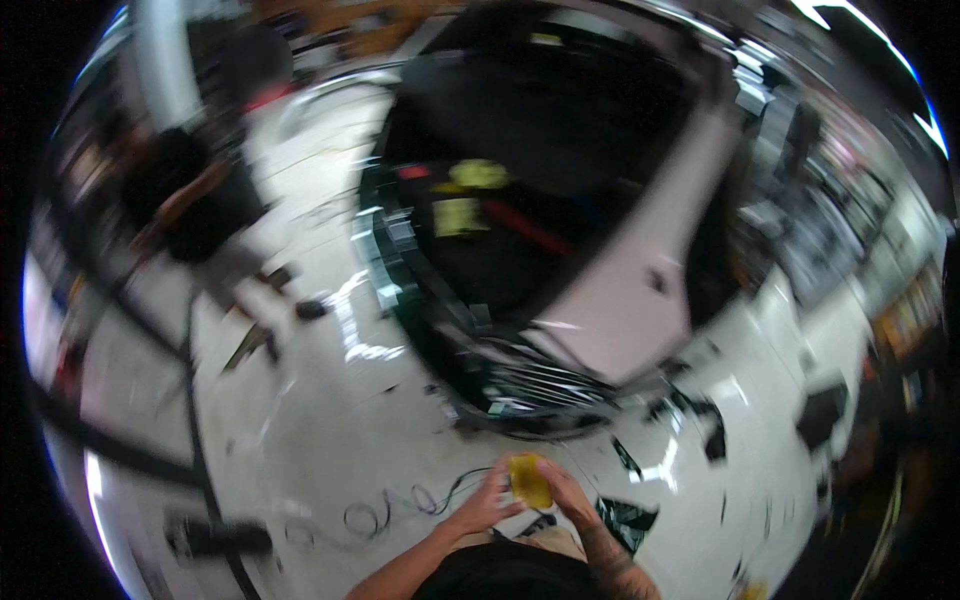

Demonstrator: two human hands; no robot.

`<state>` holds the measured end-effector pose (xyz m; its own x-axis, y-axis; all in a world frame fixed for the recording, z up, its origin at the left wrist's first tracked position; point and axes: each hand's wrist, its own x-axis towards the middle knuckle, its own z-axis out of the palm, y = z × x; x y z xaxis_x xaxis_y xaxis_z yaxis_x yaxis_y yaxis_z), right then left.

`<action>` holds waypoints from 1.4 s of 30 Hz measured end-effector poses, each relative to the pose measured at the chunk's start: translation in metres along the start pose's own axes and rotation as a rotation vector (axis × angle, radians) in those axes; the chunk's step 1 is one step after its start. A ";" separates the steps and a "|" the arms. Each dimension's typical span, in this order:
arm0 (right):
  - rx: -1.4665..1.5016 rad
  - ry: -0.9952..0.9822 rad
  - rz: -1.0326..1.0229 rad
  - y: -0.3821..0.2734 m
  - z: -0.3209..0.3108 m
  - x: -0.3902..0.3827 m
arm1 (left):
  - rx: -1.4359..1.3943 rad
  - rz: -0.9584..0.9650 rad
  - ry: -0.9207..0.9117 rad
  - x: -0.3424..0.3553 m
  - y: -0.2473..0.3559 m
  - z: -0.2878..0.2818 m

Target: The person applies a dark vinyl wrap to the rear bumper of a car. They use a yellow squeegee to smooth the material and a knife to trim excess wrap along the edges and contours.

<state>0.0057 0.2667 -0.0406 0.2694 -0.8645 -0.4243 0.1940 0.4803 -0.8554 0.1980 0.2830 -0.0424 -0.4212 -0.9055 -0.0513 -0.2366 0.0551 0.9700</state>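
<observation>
My left hand (488, 503) and my right hand (566, 490) meet low in front of my body. Between them is a small, flat yellow thing (530, 481) with a rounded outline; motion blur hides what kind it is. The fingers of both hands close on its two sides. Just ahead stands a car (640, 300) with a pale pinkish panel, a dark glossy front end and a wide black area. Yellow-green items (460, 217) and a small red one (413, 172) lie on that dark area.
A coiled cable (400, 510) runs over the shiny pale floor (320, 420). Dark glossy scraps (627, 520) lie at right. A person (195, 200) in dark clothing is at the far left, near a black post or rail (195, 400). Cluttered shelves (905, 320) line the right.
</observation>
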 end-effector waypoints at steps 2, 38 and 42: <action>0.197 -0.138 0.114 -0.007 0.058 0.004 | 0.163 0.109 0.117 -0.005 0.004 -0.039; -0.946 -0.037 -0.023 0.026 -0.316 -0.202 | -0.198 -1.085 0.055 -0.122 0.003 0.266; -0.482 -0.244 -0.194 -0.078 -0.255 -0.207 | -0.295 -1.126 0.120 -0.146 -0.011 0.235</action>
<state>-0.3057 0.3706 0.0382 0.4930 -0.8434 -0.2137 -0.1750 0.1444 -0.9739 0.0565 0.5130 -0.1014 -0.0140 -0.4159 -0.9093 -0.2047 -0.8889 0.4097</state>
